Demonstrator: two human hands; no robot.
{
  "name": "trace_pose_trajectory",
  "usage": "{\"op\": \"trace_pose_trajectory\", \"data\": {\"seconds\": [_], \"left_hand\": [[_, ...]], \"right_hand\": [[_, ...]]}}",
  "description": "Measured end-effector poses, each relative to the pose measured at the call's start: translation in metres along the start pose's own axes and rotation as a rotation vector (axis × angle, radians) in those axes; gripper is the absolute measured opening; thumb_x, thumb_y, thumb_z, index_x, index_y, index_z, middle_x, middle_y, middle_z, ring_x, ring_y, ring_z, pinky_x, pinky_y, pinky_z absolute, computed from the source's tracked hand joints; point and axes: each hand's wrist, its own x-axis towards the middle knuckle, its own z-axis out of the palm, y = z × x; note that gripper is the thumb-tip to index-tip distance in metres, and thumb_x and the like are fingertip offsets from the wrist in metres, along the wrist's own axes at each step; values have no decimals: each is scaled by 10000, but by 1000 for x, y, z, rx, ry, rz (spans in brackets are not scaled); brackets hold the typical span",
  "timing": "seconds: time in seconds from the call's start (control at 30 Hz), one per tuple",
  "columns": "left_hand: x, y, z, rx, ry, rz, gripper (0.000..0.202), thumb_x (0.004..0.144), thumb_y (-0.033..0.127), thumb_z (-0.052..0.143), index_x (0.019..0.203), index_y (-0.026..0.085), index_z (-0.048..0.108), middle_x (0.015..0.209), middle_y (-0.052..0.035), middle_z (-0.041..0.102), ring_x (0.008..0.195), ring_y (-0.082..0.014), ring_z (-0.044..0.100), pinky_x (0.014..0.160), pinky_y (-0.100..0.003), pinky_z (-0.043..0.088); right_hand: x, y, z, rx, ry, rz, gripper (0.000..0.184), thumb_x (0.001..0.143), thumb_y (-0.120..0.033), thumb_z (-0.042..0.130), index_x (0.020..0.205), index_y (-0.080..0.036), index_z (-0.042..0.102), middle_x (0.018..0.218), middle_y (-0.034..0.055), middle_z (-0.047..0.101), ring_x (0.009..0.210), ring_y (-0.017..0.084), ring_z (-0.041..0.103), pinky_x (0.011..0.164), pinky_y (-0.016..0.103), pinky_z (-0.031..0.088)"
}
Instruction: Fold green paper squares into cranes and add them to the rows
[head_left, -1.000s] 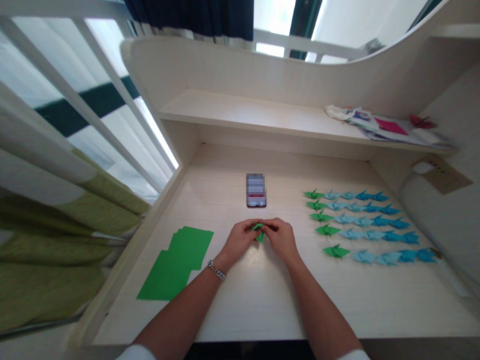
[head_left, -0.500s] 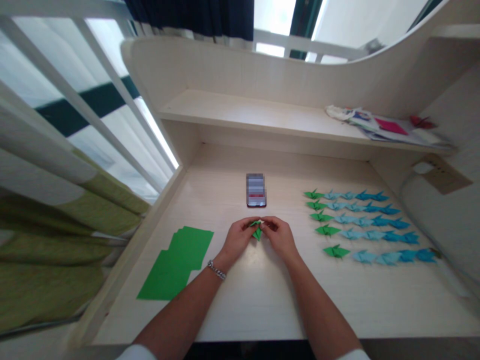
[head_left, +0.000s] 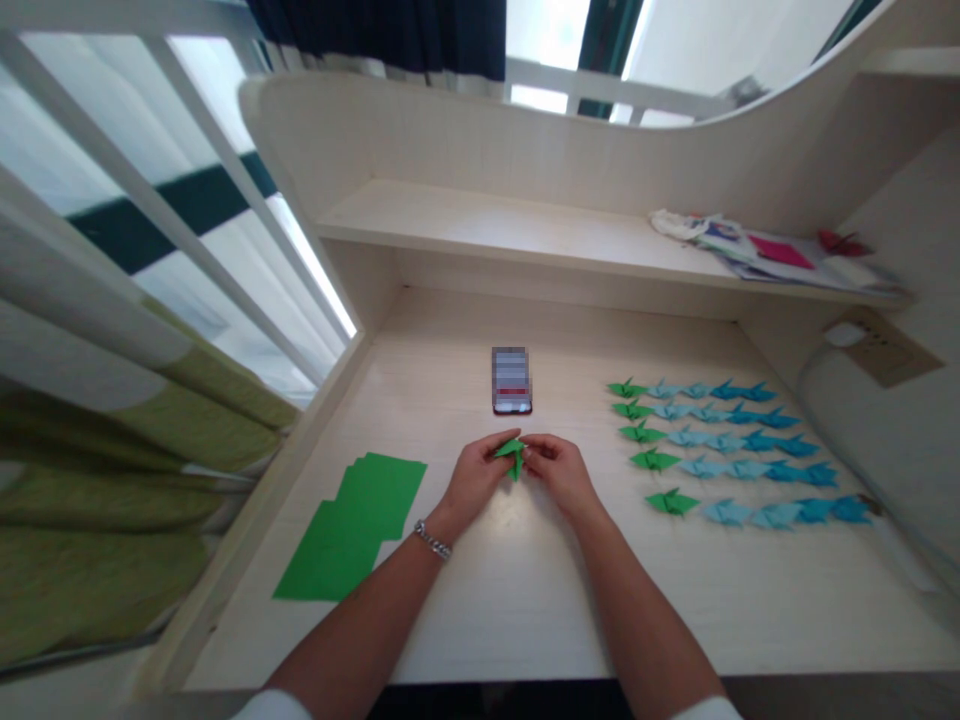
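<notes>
Paper (head_left: 514,452), green and folded, is pinched between thumb and fingers of the left hand (head_left: 475,476) and right hand (head_left: 558,470), near a phone (head_left: 511,380).

The bare left forearm (head_left: 367,625) enters from the lower left and angles up toward the centre; the bare right forearm (head_left: 645,610) mirrors it from the lower right. The bare left hand (head_left: 472,475) has its index finger extended above the thumb in a pinch. The bare right hand (head_left: 559,468), fingers curled, also pinches. Fingertips face each other, close together.
</notes>
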Motion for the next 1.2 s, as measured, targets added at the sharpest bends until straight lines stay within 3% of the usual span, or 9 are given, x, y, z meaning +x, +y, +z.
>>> {"op": "trace_pose_trajectory", "data": {"seconds": [0.33, 0.77, 1.03, 1.2], "left_hand": [[1, -1, 0, 96, 10, 23, 479, 657, 118, 658, 1134, 140, 636, 1102, -108, 668, 944, -208, 630, 885, -362, 470], [-2, 1, 0, 72, -66, -1, 669, 556, 73, 715, 1208, 137, 577, 1058, -100, 676, 854, -194, 630, 759, -297, 492], [1, 0, 1, 3, 16, -34, 475, 637, 136, 670, 1111, 122, 646, 1027, -123, 690, 855, -201, 639, 798, -337, 489], [1, 0, 3, -5, -7, 16, 339, 661, 161, 659, 996, 138, 703, 967, -101, 711, 938, -223, 630, 868, -355, 471]], "right_hand": [[-2, -2, 5, 91, 66, 57, 294, 537, -218, 729, 822, -167, 677, 622, -18, 639, 528, 109, 540, 525, 230, 414], [-1, 0, 4, 83, 98, 27, 257, 559, -212, 688, 810, -165, 662, 611, -9, 640, 503, 113, 529, 483, 228, 406], [-3, 1, 4, -65, 46, -39, 268, 664, -326, 667, 887, -182, 701, 713, 29, 679, 573, 139, 570, 514, 242, 441], [0, 1, 3, -190, 0, -112, 317, 712, -392, 640, 938, -185, 721, 768, 39, 705, 570, 140, 563, 475, 234, 415]]}}
